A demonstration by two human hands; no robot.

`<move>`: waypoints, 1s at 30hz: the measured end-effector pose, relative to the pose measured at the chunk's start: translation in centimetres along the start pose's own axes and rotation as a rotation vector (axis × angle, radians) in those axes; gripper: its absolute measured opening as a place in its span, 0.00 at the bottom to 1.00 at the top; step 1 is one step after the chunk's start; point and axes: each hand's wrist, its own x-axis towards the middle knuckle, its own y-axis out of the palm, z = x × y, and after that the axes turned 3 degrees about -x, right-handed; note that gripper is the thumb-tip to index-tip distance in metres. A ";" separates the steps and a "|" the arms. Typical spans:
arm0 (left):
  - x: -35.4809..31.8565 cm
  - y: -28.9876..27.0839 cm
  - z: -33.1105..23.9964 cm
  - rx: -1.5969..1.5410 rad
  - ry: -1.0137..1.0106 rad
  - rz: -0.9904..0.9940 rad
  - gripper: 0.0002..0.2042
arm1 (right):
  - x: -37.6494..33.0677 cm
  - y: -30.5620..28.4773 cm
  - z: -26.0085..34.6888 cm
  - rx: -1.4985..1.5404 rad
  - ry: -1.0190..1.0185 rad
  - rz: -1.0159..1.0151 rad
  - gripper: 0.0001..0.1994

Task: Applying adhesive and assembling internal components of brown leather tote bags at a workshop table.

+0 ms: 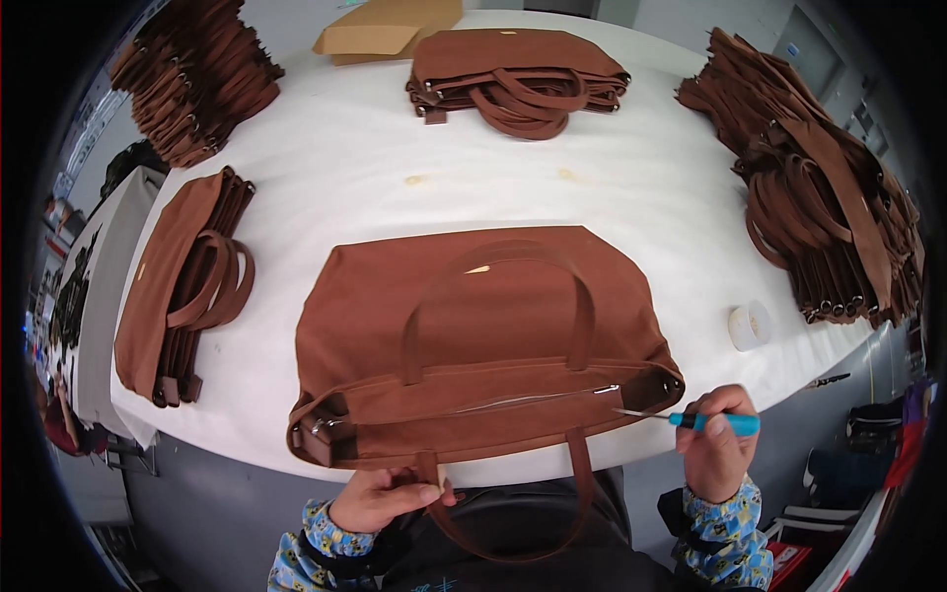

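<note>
A brown handbag [473, 296] lies on the table in front of me, its mouth toward me and its zipper [513, 399] showing inside. One strap [493, 253] rests over the bag's body; the other strap [584, 493] hangs toward my lap. My left hand [387, 499] is closed on the bag's near edge by the base of the hanging strap. In my right hand [718, 442] is a screwdriver [715, 424] with a blue handle, its thin shaft pointing left over the bag's opening near the zipper's right end. Whether the tip touches the bag I cannot tell.
Stacks of brown bags stand at the far left [197, 79], left [178, 286], far middle [518, 74] and right [829, 217] of the white table [326, 187]. A small clear tub [750, 327] sits near the right edge. A cardboard piece [390, 28] lies at the back.
</note>
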 end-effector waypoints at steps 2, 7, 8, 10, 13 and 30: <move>0.0 -0.1 0.1 0.019 -0.003 0.006 0.08 | -0.9 -0.4 -0.2 0.005 0.027 -0.016 0.12; 0.2 0.1 0.2 0.046 0.012 -0.036 0.16 | -1.9 -1.0 -1.1 -0.097 0.185 0.050 0.08; 0.1 0.2 0.2 0.053 0.005 -0.039 0.16 | -2.0 -0.9 -1.3 -0.114 0.201 0.103 0.08; 0.2 0.3 0.1 0.026 0.017 -0.047 0.16 | -1.9 -0.7 -1.3 -0.119 0.218 0.096 0.06; 0.2 0.2 0.0 0.044 0.010 -0.040 0.16 | -1.8 -0.8 -1.7 -0.145 0.189 0.142 0.06; -0.8 0.3 -0.4 0.046 -0.051 -0.062 0.16 | -1.6 -1.7 -1.7 -0.083 0.108 0.065 0.07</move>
